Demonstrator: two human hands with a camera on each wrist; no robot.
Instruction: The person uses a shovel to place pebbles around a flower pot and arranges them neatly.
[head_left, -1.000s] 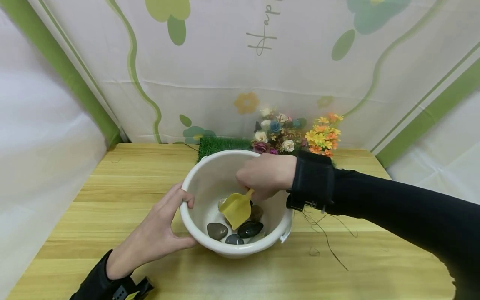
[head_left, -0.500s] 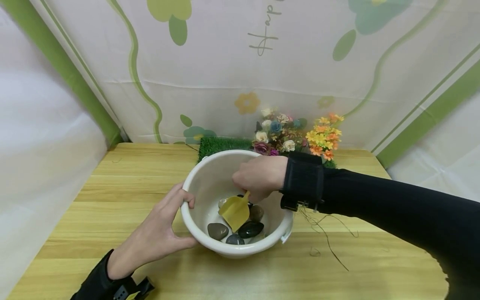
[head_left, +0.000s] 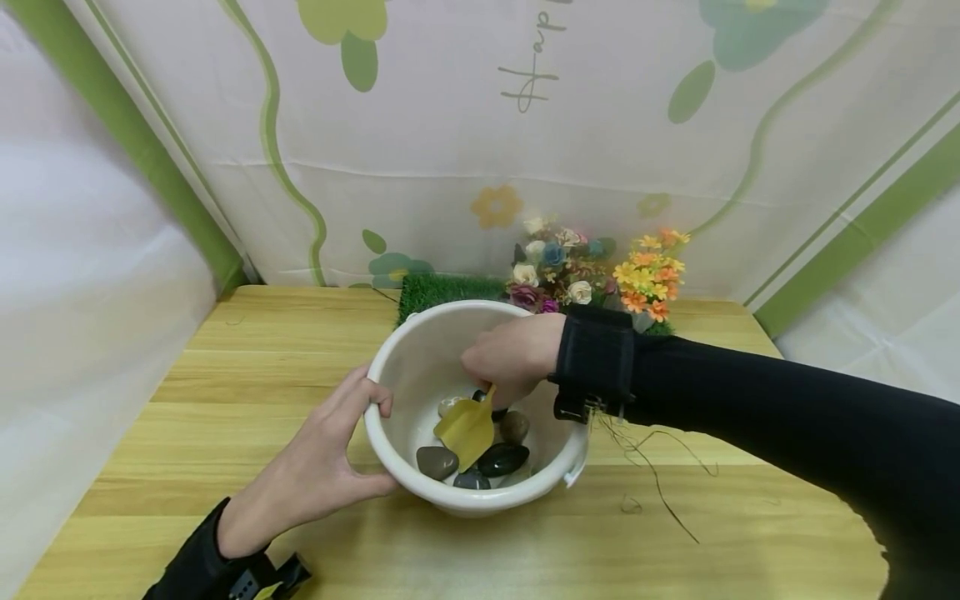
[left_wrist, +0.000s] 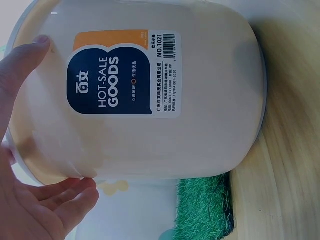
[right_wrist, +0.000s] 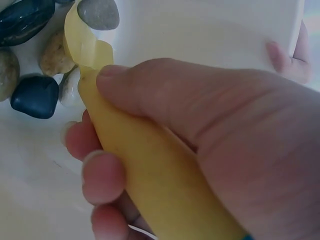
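A white bucket (head_left: 480,500) stands on the table with several smooth stones in its bottom, among them a grey-brown stone (head_left: 437,462) and a glossy black stone (head_left: 503,459). My left hand (head_left: 307,471) holds the bucket's left rim, fingers hooked over the edge. In the left wrist view its thumb lies on the outer wall beside a label (left_wrist: 110,80). My right hand (head_left: 517,354) reaches inside and grips a yellow toy shovel (head_left: 467,433) by its handle. The right wrist view shows the thumb along the handle (right_wrist: 145,165), the blade among the stones near a grey stone (right_wrist: 99,12).
Behind the bucket lies a green artificial grass mat (head_left: 450,288). Mixed artificial flowers (head_left: 555,262) and yellow-orange flowers (head_left: 651,275) stand at its right. Thin dark strands (head_left: 654,475) lie on the wooden table (head_left: 247,400) at right. A printed curtain (head_left: 420,133) hangs behind.
My right hand has moved a little left and lower inside the bucket, and the shovel's blade has turned and shifted slightly left. My left hand keeps its hold on the rim.
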